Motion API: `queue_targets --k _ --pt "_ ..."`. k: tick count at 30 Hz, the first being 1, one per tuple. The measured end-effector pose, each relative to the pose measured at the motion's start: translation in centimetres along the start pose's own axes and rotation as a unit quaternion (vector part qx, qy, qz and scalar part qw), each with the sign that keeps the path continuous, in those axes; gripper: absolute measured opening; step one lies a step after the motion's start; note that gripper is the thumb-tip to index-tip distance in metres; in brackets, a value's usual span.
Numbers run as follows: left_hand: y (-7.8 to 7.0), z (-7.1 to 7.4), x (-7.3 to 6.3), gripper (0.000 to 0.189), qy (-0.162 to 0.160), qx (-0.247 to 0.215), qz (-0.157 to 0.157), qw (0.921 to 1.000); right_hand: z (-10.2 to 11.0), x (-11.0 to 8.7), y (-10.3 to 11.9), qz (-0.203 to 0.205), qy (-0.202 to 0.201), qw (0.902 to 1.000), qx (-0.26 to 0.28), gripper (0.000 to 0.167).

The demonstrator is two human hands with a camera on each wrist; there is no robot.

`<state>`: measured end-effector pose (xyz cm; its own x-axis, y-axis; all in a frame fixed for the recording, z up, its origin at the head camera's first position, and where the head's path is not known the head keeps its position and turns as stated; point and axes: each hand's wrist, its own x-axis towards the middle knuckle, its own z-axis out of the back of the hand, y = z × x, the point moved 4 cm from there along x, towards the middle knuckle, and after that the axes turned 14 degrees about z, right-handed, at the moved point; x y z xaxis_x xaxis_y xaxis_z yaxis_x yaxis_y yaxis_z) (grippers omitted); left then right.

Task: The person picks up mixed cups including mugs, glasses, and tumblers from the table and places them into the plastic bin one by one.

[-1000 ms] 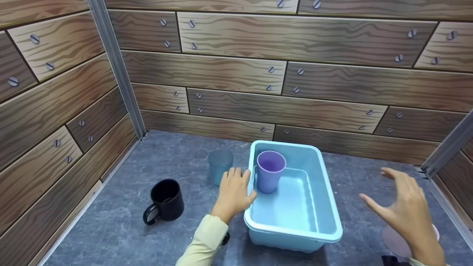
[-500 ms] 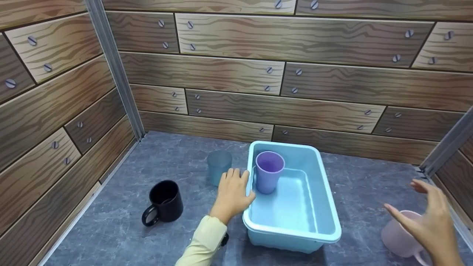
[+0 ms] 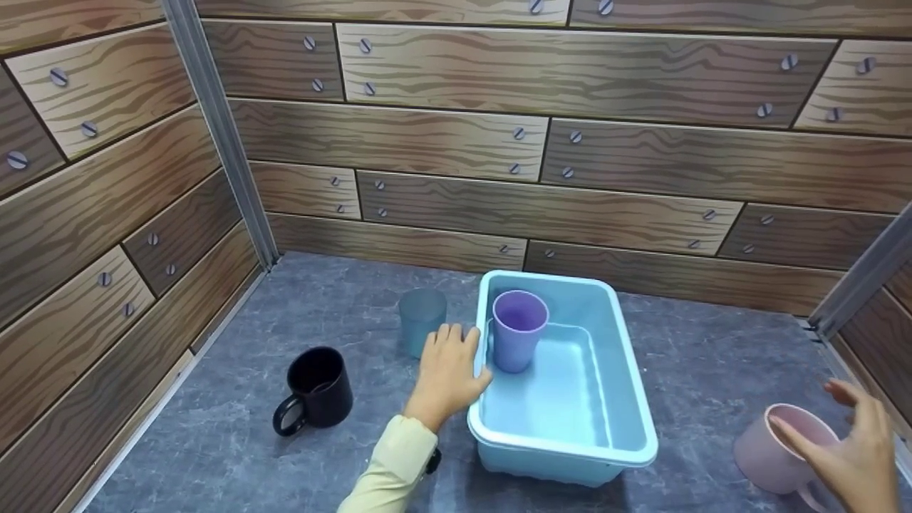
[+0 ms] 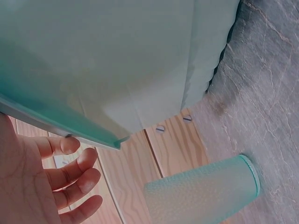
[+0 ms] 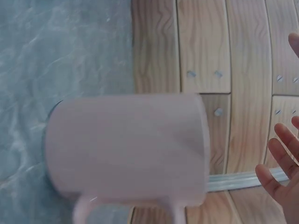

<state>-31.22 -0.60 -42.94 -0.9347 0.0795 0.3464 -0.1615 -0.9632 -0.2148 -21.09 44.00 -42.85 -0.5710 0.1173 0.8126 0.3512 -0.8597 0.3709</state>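
My left hand point(image 3: 447, 374) holds the left rim of a light blue plastic tub point(image 3: 563, 447), thumb over the rim. In the left wrist view its fingers point(image 4: 77, 179) curl loosely outside, the index finger against the rim. A purple cup point(image 3: 519, 335) stands upright inside the tub. Beyond that hand stands a translucent teal tumbler point(image 3: 422, 313), partly hidden by the fingers. My right hand point(image 3: 858, 449) is open over a pink mug point(image 3: 766, 456), thumb across its mouth in the head view. The right wrist view shows the fingers spread apart from the mug point(image 5: 126, 144).
A black mug point(image 3: 329, 395) stands at the left, its handle toward the near left. Wood-patterned walls point(image 3: 456, 135) enclose the grey marbled tabletop point(image 3: 235, 399) at the back and sides. Metal posts point(image 3: 228, 135) mark the corners.
My right hand has moved right and toward the near edge, down to the pink mug, uncovering more of it. The left hand stays on the tub's rim.
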Motion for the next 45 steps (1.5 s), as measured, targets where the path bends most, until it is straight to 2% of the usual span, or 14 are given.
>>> queue_targets --k 4,7,12,15,25,30,33,39,45 --pt "0.0 0.0 -0.1 0.039 0.004 0.000 0.002 1.0000 0.1 -1.2 -1.0 -0.044 0.003 0.9990 -0.009 0.078" --pt "0.0 0.0 -0.1 0.039 0.006 0.000 0.003 1.0000 0.1 -1.9 -1.8 -0.095 0.010 0.9954 -0.010 0.077" --pt "0.1 0.0 -0.2 0.037 0.000 -0.009 0.000 1.0000 0.0 -3.4 -3.2 -0.207 0.029 0.9779 -0.004 0.079" --pt "0.1 0.0 -0.2 0.037 -0.004 -0.010 -0.002 0.9999 0.0 -4.2 -3.9 -0.244 0.035 0.9692 -0.009 0.079" --pt "0.1 -0.2 -0.1 0.042 0.005 -0.011 0.003 0.9999 -0.2 -5.8 -5.7 -0.269 0.017 0.9629 0.015 0.074" --pt "0.1 -0.2 -0.1 0.040 0.007 -0.013 0.004 0.9999 -0.4 -6.2 -6.4 -0.302 0.041 0.9523 -0.002 0.082" --pt "0.0 -0.2 -0.1 0.040 0.007 -0.012 0.004 0.9999 -0.5 -6.3 -6.6 -0.308 0.051 0.9500 0.000 0.084" --pt "0.0 -0.2 0.0 0.040 0.003 -0.010 0.003 0.9999 -0.8 -6.4 -6.4 -0.286 0.049 0.9569 0.004 0.083" --pt "0.0 0.0 -0.1 0.039 -0.003 -0.014 0.002 0.9999 -1.0 -6.4 -5.9 -0.271 0.031 0.9620 -0.008 0.080"
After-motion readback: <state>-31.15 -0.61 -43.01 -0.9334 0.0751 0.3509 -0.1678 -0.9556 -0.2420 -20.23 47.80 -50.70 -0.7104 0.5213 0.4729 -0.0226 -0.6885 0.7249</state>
